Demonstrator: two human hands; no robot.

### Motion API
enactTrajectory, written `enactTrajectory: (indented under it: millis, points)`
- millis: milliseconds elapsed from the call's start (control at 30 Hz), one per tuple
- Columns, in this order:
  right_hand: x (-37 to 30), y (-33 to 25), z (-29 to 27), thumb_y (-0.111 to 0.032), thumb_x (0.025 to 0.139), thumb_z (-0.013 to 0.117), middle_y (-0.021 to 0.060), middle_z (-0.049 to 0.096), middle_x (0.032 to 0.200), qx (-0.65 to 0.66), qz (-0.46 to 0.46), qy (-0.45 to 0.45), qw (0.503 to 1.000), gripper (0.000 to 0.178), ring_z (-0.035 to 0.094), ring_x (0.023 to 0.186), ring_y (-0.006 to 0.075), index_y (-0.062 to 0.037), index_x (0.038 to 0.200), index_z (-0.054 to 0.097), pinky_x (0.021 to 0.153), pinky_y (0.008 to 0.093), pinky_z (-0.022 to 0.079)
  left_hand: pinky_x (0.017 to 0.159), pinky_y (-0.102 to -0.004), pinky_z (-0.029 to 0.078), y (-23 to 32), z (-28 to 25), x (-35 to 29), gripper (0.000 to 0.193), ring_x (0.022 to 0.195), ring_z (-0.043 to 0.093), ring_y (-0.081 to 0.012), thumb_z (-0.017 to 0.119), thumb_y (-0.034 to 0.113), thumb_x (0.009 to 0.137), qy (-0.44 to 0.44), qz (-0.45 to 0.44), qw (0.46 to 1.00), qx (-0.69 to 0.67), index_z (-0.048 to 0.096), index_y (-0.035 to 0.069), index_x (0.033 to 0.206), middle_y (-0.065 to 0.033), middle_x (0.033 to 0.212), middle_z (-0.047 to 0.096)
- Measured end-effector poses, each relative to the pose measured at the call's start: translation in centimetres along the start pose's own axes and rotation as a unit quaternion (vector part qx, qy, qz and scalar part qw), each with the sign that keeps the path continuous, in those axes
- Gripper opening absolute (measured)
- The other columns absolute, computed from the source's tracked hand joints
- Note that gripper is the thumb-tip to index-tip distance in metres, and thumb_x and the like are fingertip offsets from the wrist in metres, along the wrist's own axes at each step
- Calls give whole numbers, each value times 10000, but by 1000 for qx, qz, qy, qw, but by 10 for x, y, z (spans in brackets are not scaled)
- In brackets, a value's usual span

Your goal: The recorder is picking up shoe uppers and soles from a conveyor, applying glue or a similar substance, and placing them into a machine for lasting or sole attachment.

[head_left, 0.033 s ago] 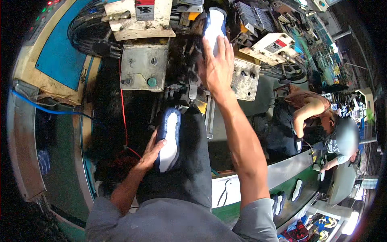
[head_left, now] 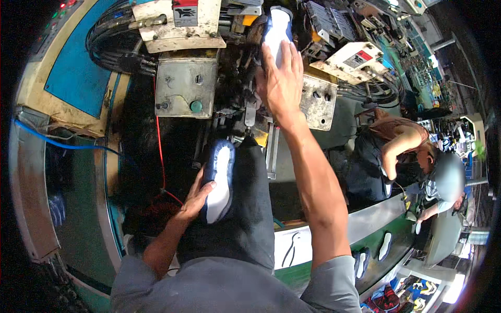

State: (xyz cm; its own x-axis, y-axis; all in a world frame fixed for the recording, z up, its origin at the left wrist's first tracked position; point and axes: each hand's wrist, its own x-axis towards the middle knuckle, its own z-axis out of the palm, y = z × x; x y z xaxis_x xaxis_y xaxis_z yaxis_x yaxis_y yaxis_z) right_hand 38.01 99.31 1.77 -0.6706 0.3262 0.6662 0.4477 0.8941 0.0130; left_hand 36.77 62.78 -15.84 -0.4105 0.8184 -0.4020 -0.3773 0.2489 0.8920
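In my left hand [head_left: 197, 200] is a dark blue shoe upper [head_left: 213, 166], its white underside facing up. The thumb lies across that underside and the other fingers go behind the edge, over my dark-trousered leg. My right arm reaches far forward to the machine. There my right hand [head_left: 283, 83] rests with its fingers stretched out and spread on the white underside of a second blue shoe upper [head_left: 278, 31]. That upper sits toe-away among the machine parts; the hand covers its near end.
White machine guards [head_left: 180, 23] and a grey box with a green button [head_left: 196, 107] flank the machine. A red cable [head_left: 160, 151] hangs at left. Several shoe uppers lie on the green conveyor [head_left: 376, 268] at right. Another person [head_left: 399, 138] bends over farther right.
My right hand has shifted very slightly on the shoe upper at the machine. My left hand and its shoe upper stay in place.
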Motion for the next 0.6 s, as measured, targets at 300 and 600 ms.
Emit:
enactTrajectory:
  millis: [300,600]
  points:
    - [90,53,48,-200,864,709,329,568,1454,-76,-31,-13,997,571,508,1384,491,-86,1420,654,1209,539,380,1224,-337,329,33,17,11,846,1431,454,-179,692,164,1046,-14,-34,999,-31,197,106,1729,-69,1615,435]
    - [98,42,18,-176,853,692,315,670,1244,-9,-68,94,993,452,594,1212,473,5,1266,703,1108,515,452,1236,-367,321,65,26,33,1070,1492,400,-221,752,297,893,-146,-45,983,-101,132,66,1733,-111,1672,362]
